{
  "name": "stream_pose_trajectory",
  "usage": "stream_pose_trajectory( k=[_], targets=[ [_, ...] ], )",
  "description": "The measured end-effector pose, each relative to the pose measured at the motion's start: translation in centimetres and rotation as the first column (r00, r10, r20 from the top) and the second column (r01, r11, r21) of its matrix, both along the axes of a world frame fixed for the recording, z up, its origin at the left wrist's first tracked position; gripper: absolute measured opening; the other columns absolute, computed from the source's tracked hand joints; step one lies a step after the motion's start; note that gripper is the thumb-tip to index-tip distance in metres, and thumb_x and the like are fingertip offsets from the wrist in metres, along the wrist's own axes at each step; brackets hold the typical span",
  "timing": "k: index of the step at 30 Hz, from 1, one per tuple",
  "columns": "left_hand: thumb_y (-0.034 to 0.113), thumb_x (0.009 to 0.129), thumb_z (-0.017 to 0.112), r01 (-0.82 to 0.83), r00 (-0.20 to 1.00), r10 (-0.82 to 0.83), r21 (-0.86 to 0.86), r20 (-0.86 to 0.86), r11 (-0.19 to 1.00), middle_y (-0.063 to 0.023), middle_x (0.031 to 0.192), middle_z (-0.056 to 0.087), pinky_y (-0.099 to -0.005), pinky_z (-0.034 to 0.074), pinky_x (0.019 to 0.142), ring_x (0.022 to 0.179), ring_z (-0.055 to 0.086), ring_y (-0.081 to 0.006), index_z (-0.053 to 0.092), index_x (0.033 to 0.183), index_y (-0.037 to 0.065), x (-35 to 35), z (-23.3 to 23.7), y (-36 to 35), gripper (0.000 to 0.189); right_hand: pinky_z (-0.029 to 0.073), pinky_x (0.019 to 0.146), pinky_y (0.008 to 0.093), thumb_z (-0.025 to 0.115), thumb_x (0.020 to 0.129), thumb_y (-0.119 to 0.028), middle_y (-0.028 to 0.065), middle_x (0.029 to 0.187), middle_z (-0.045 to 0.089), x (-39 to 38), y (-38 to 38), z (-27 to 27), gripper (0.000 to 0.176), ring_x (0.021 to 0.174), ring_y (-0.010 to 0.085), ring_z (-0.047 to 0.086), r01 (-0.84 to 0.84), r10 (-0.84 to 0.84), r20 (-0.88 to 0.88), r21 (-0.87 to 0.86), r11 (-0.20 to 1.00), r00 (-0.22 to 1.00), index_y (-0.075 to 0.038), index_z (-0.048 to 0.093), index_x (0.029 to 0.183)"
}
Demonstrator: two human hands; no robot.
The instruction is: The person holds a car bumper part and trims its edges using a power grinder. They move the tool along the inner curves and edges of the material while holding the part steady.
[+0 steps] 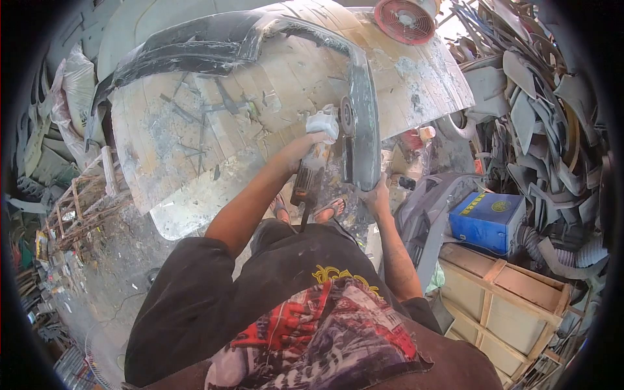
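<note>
My left hand [313, 144] is wrapped round the head end of an orange and grey power tool [312, 170], whose cord hangs down toward my legs. The tool's round disc [346, 116] stands on edge against the inner side of a dark car bumper [365, 104]. With my right hand [375, 197] I grip the near end of that bumper. The bumper runs away from me, bends at the top and stretches to the left over dusty cardboard [279, 97]. Fine pale dust covers the tool and the bumper.
A red round fan [404, 21] stands at the top right. To the right are a blue box [487, 222], a wooden crate [500, 296], another dark bumper part [422, 224] and piled panels [539, 110]. A wire rack [81, 201] is at the left.
</note>
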State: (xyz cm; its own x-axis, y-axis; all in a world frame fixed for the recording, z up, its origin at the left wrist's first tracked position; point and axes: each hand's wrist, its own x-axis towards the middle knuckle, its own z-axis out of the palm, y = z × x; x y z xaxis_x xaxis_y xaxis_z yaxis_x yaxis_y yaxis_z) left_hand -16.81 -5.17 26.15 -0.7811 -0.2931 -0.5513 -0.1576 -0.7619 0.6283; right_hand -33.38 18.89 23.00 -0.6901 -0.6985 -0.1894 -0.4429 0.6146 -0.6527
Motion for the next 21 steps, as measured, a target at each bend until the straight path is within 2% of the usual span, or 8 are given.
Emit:
stream_pose_trajectory(
  k=[4,6,9,14,17,19,21],
  targets=[
    [0.037,0.086,0.067,-0.002,1.0,0.002,-0.016,-0.023,1.0,-0.0055,0.082,0.065,-0.0302,0.051,0.058,0.065,0.063,-0.0163,0.064,0.102,0.007,0.0,1.0,0.3,0.034,0.051,0.088,0.0461,0.091,0.066,-0.041,0.0301,0.111,0.066,0.0,-0.1,0.1,0.092,0.105,0.0407,0.067,0.02,-0.021,0.018,0.017,1.0,1.0,0.003,0.04,0.129],
    [0.031,0.086,0.067,0.01,1.0,-0.01,0.026,-0.025,1.0,-0.0032,0.083,0.064,-0.0307,0.05,0.063,0.068,0.062,-0.0163,0.065,0.103,0.008,0.1,1.2,0.2,0.028,0.052,0.088,0.0457,0.091,0.066,-0.04,0.0301,0.112,0.066,-0.2,0.1,-0.3,0.092,0.105,0.0406,0.067,0.017,-0.017,0.032,-0.009,1.0,0.999,0.003,0.04,0.13],
    [0.036,0.087,0.067,0.014,1.0,-0.014,-0.006,-0.011,1.0,-0.0052,0.083,0.065,-0.0295,0.05,0.059,0.067,0.063,-0.0158,0.064,0.103,0.007,-0.2,0.5,0.2,0.034,0.052,0.088,0.0452,0.091,0.065,-0.039,0.0298,0.111,0.066,-0.4,0.1,-0.7,0.093,0.105,0.0401,0.067,0.009,-0.008,0.055,-0.029,1.0,0.998,0.003,0.04,0.131],
    [0.036,0.087,0.066,-0.002,0.999,0.002,-0.007,-0.043,1.0,-0.0056,0.082,0.065,-0.03,0.051,0.058,0.065,0.063,-0.0163,0.065,0.101,0.006,-0.1,0.4,0.2,0.033,0.053,0.087,0.0448,0.092,0.065,-0.038,0.0294,0.11,0.066,-0.1,-0.1,-0.2,0.093,0.102,0.0399,0.068,0.009,-0.003,0.072,-0.079,0.997,0.997,0.003,0.04,0.131],
    [0.035,0.087,0.066,0.002,0.999,-0.002,-0.013,-0.034,1.0,-0.0058,0.081,0.065,-0.0303,0.051,0.058,0.064,0.063,-0.0166,0.065,0.1,0.006,-0.1,0.6,0.0,0.032,0.052,0.087,0.0453,0.091,0.065,-0.04,0.0298,0.11,0.066,-0.3,0.0,-0.3,0.095,0.102,0.0409,0.068,0.0,0.005,0.07,-0.066,0.998,0.998,0.003,0.038,0.131],
    [0.035,0.087,0.066,0.002,0.999,-0.003,-0.02,-0.039,1.0,-0.0059,0.081,0.065,-0.0304,0.051,0.058,0.064,0.063,-0.0167,0.065,0.099,0.006,0.0,0.3,-0.1,0.032,0.052,0.087,0.0456,0.091,0.064,-0.042,0.0304,0.11,0.066,-0.3,0.0,-0.8,0.098,0.103,0.0417,0.067,0.031,-0.032,0.055,0.029,0.999,0.998,0.003,0.036,0.131],
    [0.035,0.087,0.067,0.025,0.998,-0.025,0.005,-0.051,1.0,-0.0057,0.081,0.065,-0.03,0.051,0.058,0.064,0.063,-0.0167,0.065,0.099,0.006,0.0,0.3,-0.2,0.032,0.052,0.087,0.0458,0.091,0.064,-0.043,0.0306,0.11,0.066,-0.4,0.1,-0.4,0.099,0.103,0.0421,0.067,0.015,-0.016,0.068,0.008,1.0,0.998,0.003,0.035,0.132]
  ],
)
